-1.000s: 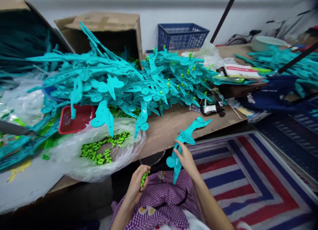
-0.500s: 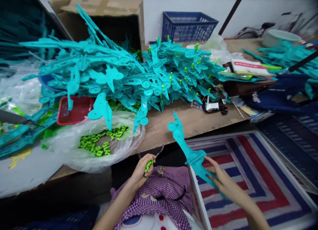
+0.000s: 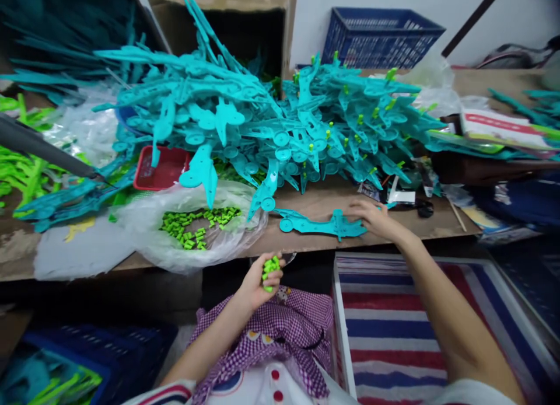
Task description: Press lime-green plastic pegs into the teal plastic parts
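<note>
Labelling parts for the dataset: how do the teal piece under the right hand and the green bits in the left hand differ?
The teal piece is one long flat part with round ends, lying on the wooden table; the green bits are many small chunky pieces. The right hand only rests on the teal piece, while the left hand closes its grip round the green bits. Both look like moulded plastic.

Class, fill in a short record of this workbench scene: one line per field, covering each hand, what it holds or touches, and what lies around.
left hand: closed grip on green pegs, over the lap
right hand: resting on a teal part lying flat on the bench
pile: teal parts heaped behind, some with pegs fitted
bag: clear, holding loose green pegs
red tray: under the pile
crate: blue, by the wall
</note>
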A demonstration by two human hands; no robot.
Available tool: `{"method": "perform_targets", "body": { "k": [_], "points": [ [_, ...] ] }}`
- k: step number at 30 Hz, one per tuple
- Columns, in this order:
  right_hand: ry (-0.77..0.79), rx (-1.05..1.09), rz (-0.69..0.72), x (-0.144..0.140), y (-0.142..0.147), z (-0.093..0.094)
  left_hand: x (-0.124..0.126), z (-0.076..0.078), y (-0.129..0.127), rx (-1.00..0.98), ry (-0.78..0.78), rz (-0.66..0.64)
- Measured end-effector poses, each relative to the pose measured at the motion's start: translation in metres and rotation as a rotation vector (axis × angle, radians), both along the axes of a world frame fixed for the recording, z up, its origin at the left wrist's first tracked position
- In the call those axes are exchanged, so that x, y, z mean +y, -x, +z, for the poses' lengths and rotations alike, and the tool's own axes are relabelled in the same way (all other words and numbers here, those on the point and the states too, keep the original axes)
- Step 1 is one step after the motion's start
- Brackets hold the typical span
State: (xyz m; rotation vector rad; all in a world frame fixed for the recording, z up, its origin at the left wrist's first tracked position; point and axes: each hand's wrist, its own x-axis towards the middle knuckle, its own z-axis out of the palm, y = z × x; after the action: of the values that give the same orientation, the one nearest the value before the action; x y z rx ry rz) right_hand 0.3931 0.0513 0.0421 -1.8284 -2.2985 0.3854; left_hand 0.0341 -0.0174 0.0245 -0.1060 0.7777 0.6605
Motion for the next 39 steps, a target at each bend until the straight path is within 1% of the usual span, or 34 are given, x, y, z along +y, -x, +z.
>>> {"method": "perform_targets", "body": {
  "k": [1,2,3,4,6,8,9,11,15,17,19,21,22,24,25,26,27,28,30,31,32,34,36,37,39],
  "points": [
    [-0.104,0.079,-0.031,-0.005,0.022,0.002,0.012,0.008,-0.007,-0.068,0.061,0.060],
    [-0.190,0.183,-0.044,-0.014,0.046,0.004,0.025,0.015,-0.016,-0.115,0.091,0.131],
    [-0.239,0.308,-0.024,-0.024,0.073,0.006,0.038,0.020,-0.026,-0.141,0.102,0.194],
    [-0.252,0.428,0.016,-0.035,0.100,0.007,0.051,0.024,-0.035,-0.160,0.085,0.248],
    [-0.225,0.568,0.065,-0.051,0.147,0.007,0.073,0.028,-0.052,-0.170,0.052,0.307],
    [-0.214,0.629,0.009,-0.055,0.177,0.002,0.087,0.029,-0.062,-0.174,0.032,0.346],
    [-0.206,0.640,-0.033,-0.053,0.185,-0.001,0.090,0.029,-0.064,-0.172,0.026,0.363],
    [-0.161,0.632,-0.080,-0.046,0.189,-0.005,0.092,0.029,-0.064,-0.155,0.006,0.401],
    [-0.064,0.585,-0.036,-0.039,0.190,-0.005,0.087,0.024,-0.056,-0.100,-0.014,0.455],
    [-0.074,0.636,-0.050,-0.043,0.194,-0.004,0.087,0.019,-0.051,-0.103,-0.025,0.470],
    [-0.120,0.758,-0.123,-0.048,0.197,-0.005,0.087,0.013,-0.042,-0.105,-0.054,0.443],
    [-0.177,0.921,-0.253,-0.048,0.194,-0.011,0.088,0.005,-0.031,-0.057,-0.092,0.337],
    [-0.200,1.000,-0.329,-0.044,0.190,-0.016,0.087,0.001,-0.026,-0.010,-0.116,0.250],
    [-0.215,1.117,-0.463,-0.030,0.180,-0.027,0.083,-0.010,-0.016,0.130,-0.215,0.025],
    [-0.209,1.141,-0.510,-0.021,0.176,-0.033,0.081,-0.015,-0.012,0.226,-0.313,-0.084],
    [-0.203,1.140,-0.538,-0.010,0.175,-0.037,0.078,-0.021,-0.009,0.337,-0.453,-0.184],
    [-0.201,1.125,-0.544,0.001,0.175,-0.039,0.076,-0.027,-0.007,0.466,-0.632,-0.267],
    [-0.202,1.111,-0.533,0.012,0.179,-0.039,0.074,-0.032,-0.006,0.607,-0.839,-0.331],
    [-0.221,1.131,-0.483,0.034,0.195,-0.034,0.073,-0.041,-0.005,0.886,-1.231,-0.432],
    [-0.247,1.171,-0.462,0.044,0.205,-0.029,0.074,-0.044,-0.005,1.006,-1.377,-0.484],
    [-0.280,1.219,-0.450,0.053,0.214,-0.025,0.075,-0.047,-0.005,1.101,-1.477,-0.548],
    [-0.346,1.287,-0.439,0.066,0.226,-0.019,0.076,-0.048,-0.007,1.242,-1.561,-0.682],
    [-0.374,1.279,-0.423,0.066,0.221,-0.021,0.078,-0.048,-0.009,1.332,-1.586,-0.802],
    [-0.359,1.256,-0.415,0.060,0.213,-0.024,0.078,-0.048,-0.010,1.361,-1.597,-0.852],
    [-0.306,1.204,-0.430,0.036,0.192,-0.033,0.080,-0.047,-0.012,1.391,-1.626,-0.918]
  ]
}}
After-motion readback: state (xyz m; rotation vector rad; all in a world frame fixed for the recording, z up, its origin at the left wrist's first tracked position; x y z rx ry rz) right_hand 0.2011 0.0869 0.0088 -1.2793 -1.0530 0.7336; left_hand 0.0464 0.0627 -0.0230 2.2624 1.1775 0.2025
